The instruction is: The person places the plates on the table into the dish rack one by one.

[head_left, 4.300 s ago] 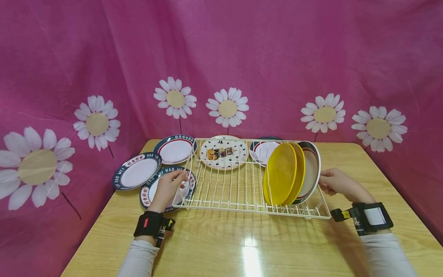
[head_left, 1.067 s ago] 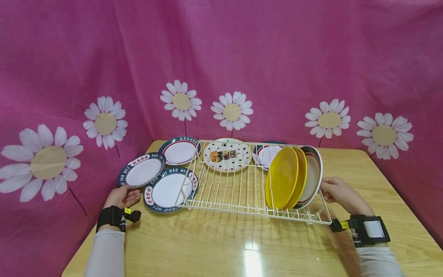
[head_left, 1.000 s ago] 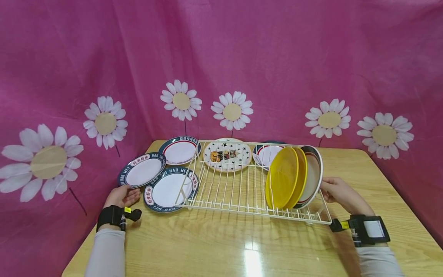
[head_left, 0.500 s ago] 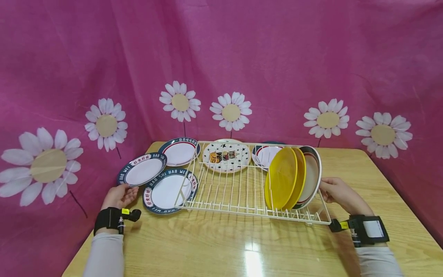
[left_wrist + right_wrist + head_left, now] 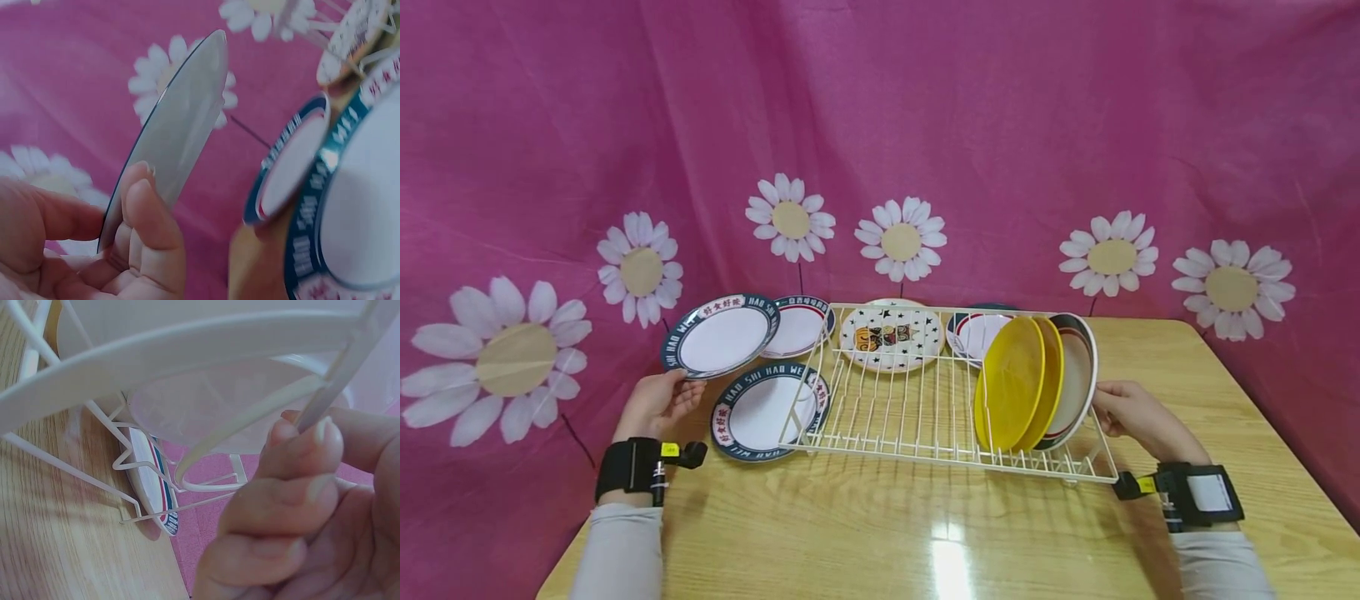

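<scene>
My left hand [image 5: 651, 406] pinches the near rim of a white plate with a dark lettered border [image 5: 722, 340], raised and tilted at the left. The left wrist view shows the plate's pale underside [image 5: 178, 131], with thumb and fingers [image 5: 153, 215] on either face of its edge. At the rack's right end, my right hand [image 5: 1138, 414] grips an end wire of the white dish rack [image 5: 955, 463]. In the right wrist view its fingers [image 5: 269, 509] curl at that wire. Two yellow plates [image 5: 1011, 383] and a white dark-rimmed dish [image 5: 1078, 383] stand upright in the rack's right part.
A matching lettered plate [image 5: 767, 412] lies flat beside the rack's left end. Behind are a red-ringed plate [image 5: 797, 327], partly covered by the raised one, a star-patterned plate [image 5: 891, 337] and another dark-rimmed plate [image 5: 973, 333]. A pink flowered cloth [image 5: 1000, 150] surrounds the wooden table [image 5: 850, 533].
My left hand has left the rack's left end for the leftmost lettered plate and raised it up and slightly right. My right hand stays at the rack's right end.
</scene>
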`<state>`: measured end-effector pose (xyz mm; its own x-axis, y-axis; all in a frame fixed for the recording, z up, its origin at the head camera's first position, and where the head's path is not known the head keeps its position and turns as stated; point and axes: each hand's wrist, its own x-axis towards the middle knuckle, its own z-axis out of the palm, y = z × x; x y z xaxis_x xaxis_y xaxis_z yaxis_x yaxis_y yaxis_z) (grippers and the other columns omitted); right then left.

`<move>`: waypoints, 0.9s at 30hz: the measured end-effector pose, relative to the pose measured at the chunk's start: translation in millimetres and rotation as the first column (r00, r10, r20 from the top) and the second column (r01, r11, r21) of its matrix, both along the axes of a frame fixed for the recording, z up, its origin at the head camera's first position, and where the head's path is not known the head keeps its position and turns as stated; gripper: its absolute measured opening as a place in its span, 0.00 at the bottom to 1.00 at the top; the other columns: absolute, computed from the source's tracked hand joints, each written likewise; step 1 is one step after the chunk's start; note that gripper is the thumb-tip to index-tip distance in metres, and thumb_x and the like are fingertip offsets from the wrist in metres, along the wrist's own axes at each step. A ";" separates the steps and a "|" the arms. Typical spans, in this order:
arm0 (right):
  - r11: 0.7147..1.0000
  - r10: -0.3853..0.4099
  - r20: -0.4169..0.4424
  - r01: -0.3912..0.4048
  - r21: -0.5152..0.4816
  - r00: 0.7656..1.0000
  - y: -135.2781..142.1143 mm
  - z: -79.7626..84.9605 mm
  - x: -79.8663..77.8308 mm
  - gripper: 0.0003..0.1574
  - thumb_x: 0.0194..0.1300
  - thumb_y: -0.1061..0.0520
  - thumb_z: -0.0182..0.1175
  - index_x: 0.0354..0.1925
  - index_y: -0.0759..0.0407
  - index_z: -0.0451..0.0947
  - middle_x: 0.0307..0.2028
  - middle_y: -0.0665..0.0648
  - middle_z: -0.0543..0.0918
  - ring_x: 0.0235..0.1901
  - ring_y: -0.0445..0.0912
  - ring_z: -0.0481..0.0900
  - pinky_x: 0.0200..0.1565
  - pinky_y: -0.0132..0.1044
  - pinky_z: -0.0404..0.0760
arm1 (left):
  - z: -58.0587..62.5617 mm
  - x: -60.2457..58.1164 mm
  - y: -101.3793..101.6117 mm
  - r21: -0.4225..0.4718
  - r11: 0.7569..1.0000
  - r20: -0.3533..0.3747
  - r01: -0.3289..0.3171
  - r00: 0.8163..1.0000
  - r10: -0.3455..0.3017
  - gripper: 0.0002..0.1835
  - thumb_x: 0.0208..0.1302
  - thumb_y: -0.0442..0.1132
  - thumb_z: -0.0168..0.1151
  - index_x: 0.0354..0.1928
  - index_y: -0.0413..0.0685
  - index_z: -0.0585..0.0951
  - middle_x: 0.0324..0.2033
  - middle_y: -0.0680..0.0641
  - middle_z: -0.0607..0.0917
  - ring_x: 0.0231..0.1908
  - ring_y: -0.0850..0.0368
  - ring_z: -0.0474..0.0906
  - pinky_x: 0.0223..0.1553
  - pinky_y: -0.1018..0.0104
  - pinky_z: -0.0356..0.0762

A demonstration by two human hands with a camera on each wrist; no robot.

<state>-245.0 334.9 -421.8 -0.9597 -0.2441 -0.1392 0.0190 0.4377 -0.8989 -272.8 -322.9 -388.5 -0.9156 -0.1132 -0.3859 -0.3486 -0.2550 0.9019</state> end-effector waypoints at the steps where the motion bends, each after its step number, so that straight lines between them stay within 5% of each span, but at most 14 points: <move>1: 1.000 0.000 0.002 0.000 0.001 1.000 -0.1 -0.1 0.3 0.24 0.78 0.49 0.43 0.28 0.61 0.72 0.19 0.46 0.69 0.21 0.38 0.68 0.26 0.31 0.69 | 3.4 0.8 3.3 -0.025 1.000 -0.013 0.008 1.000 -0.008 0.11 0.77 0.41 0.42 0.44 0.41 0.72 0.23 0.52 0.84 0.26 0.62 0.82 0.37 0.71 0.83; 10: 1.000 -0.005 0.006 0.005 0.029 1.000 -0.1 -0.4 3.0 0.23 0.78 0.50 0.44 0.28 0.60 0.73 0.18 0.46 0.69 0.21 0.38 0.68 0.26 0.31 0.69 | 24.8 7.9 36.2 -0.250 0.965 -0.126 0.085 0.985 -0.119 0.18 0.77 0.43 0.42 0.54 0.33 0.70 0.23 0.55 0.84 0.26 0.64 0.82 0.35 0.73 0.83; 18: 0.996 -0.022 -0.026 0.024 0.090 0.999 3.9 3.7 3.2 0.23 0.76 0.53 0.44 0.29 0.69 0.72 0.17 0.46 0.69 0.20 0.38 0.68 0.25 0.32 0.69 | 36.6 15.3 68.3 -0.349 0.915 -0.209 0.202 0.935 -0.286 0.18 0.77 0.43 0.44 0.49 0.31 0.72 0.23 0.56 0.83 0.26 0.65 0.79 0.34 0.75 0.82; 27: 0.976 -0.167 -0.181 0.189 0.108 0.969 14.1 42.2 18.0 0.29 0.77 0.42 0.43 0.26 0.57 0.74 0.17 0.45 0.71 0.19 0.40 0.70 0.24 0.34 0.70 | 40.3 21.7 105.7 -0.404 0.864 -0.226 0.301 0.882 -0.413 0.13 0.77 0.39 0.43 0.43 0.34 0.72 0.21 0.57 0.82 0.24 0.66 0.80 0.32 0.74 0.81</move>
